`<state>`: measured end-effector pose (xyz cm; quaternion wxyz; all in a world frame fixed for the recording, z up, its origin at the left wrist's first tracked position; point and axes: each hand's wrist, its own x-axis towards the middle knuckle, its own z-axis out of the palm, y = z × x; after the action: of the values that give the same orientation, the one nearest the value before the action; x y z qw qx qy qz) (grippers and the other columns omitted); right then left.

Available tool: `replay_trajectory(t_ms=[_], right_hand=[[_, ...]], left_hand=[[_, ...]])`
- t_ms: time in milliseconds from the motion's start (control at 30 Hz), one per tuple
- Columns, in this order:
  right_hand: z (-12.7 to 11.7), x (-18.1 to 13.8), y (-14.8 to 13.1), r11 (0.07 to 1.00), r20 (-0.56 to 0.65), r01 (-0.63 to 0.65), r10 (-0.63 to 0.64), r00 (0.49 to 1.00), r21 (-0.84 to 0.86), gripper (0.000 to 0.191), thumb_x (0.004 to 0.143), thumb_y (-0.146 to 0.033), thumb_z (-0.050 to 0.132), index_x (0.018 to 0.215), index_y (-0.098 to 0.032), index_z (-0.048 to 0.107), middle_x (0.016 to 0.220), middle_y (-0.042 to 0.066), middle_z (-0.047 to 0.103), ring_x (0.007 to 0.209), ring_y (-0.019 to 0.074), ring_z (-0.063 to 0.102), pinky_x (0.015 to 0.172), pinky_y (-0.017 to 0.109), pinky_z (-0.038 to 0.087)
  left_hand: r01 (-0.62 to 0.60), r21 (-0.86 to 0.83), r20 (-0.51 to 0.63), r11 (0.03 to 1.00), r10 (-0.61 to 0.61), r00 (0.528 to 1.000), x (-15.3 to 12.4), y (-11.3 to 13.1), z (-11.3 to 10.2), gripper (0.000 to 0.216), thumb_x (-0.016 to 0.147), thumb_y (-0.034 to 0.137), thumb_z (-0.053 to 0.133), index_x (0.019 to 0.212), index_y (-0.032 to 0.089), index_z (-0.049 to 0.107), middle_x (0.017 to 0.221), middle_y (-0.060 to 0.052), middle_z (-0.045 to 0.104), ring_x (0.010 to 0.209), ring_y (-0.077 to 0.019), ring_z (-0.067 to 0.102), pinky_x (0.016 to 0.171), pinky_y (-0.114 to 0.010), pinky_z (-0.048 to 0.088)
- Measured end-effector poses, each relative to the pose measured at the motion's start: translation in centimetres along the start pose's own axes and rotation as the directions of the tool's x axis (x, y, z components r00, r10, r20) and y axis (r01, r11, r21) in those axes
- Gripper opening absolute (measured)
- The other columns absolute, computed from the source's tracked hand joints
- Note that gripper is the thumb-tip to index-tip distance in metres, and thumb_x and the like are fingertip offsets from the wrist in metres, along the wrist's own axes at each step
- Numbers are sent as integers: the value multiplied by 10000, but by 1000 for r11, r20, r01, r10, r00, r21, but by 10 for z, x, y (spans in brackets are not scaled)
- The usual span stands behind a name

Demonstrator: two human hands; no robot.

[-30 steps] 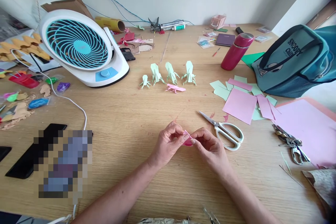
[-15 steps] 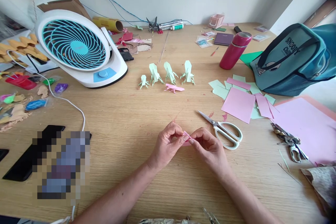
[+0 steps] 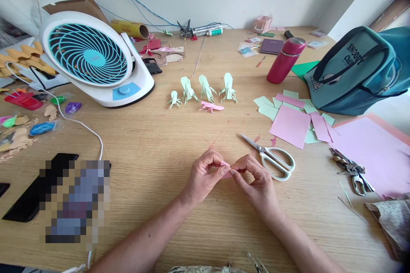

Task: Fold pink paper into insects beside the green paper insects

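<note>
Between my fingertips is a small folded piece of pink paper (image 3: 226, 175), mostly hidden by the fingers. My left hand (image 3: 206, 175) pinches it from the left, thumb against forefinger. From the right, my right hand (image 3: 254, 177) grips the same paper, its thumb and forefinger closed at the edge. White-handled scissors (image 3: 276, 162) lie just beyond my right hand, blades pointing to the far left. Farther back stand several pale green folded-paper insects (image 3: 205, 88), with a pink folded-paper insect (image 3: 211, 106) lying in front of them.
A white fan (image 3: 96, 57) stands at the back left. To the right are pink and green paper pieces (image 3: 290, 127), a red flask (image 3: 286, 60), a teal bag (image 3: 349, 70) and a bunch of keys (image 3: 352, 170). A white cable (image 3: 86, 123) crosses the left side.
Both hands stay in nearly the same place, still pinching the pink paper. The fingertips have shifted slightly, and less of the paper's upper edge shows. The view has moved a little.
</note>
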<state>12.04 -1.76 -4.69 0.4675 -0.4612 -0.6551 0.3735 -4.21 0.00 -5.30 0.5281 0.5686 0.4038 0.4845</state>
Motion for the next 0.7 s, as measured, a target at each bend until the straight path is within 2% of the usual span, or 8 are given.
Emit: replay_trajectory(t_ms=[267,567,700], right_hand=[[1,0,-2,1000,-31,13,-13,999,2,95,896,-203,633,809,-237,651,758,16,586,707,182,522,653,314,435],[-1,1,-5,998,-35,54,-53,998,41,71,889,-207,647,830,-241,664,764,18,588,724,187,534,683,334,449],[-1,0,-4,998,-52,55,-54,997,29,83,893,-232,641,811,-238,651,761,25,597,724,197,556,683,351,468]], left_hand=[[56,-230,-20,972,-62,998,1,3,-2,207,817,286,717,713,170,580,791,10,515,727,-105,522,661,-225,496],[5,-246,40,969,5,999,-1,1,-5,121,843,230,689,748,185,628,823,-9,513,816,-131,512,656,-217,509],[-15,-189,34,982,22,999,0,4,-4,157,827,264,709,721,180,629,789,-5,516,775,-126,504,659,-224,482]])
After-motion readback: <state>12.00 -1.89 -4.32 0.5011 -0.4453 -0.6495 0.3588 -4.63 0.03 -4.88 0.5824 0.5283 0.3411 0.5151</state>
